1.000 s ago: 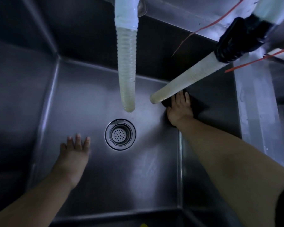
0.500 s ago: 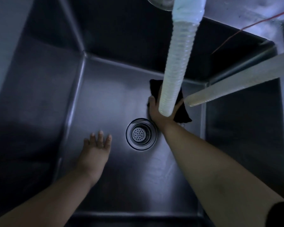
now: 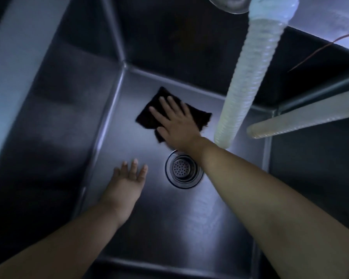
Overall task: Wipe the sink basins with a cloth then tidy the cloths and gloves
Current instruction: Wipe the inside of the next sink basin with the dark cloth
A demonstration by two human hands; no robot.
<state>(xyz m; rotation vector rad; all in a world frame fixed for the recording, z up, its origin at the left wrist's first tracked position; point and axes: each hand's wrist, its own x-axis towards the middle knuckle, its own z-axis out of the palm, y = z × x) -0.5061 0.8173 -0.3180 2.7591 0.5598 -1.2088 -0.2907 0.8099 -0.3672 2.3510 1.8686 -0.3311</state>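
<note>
Deep steel sink basin (image 3: 113,125), seen from above, dim light. Drain strainer (image 3: 183,170) sits near the middle of the floor.

Right hand (image 3: 174,122) lies flat, fingers straight and spread, pressing a dark cloth (image 3: 149,115) against the basin floor at about 12 o'clock from the drain, just short of the back wall. Cloth sticks out past the fingertips to the upper left and past the edge of the hand to the right (the part under the palm is hidden).

Left hand (image 3: 127,178) at 9 o'clock from the drain, fingers loosely extended, holding nothing; cannot tell whether it touches the floor.

A ribbed pale hose (image 3: 248,77) hangs down at 1 o'clock of the drain, its end beside the right wrist. A second hose (image 3: 302,119) comes in from 3 o'clock.
</note>
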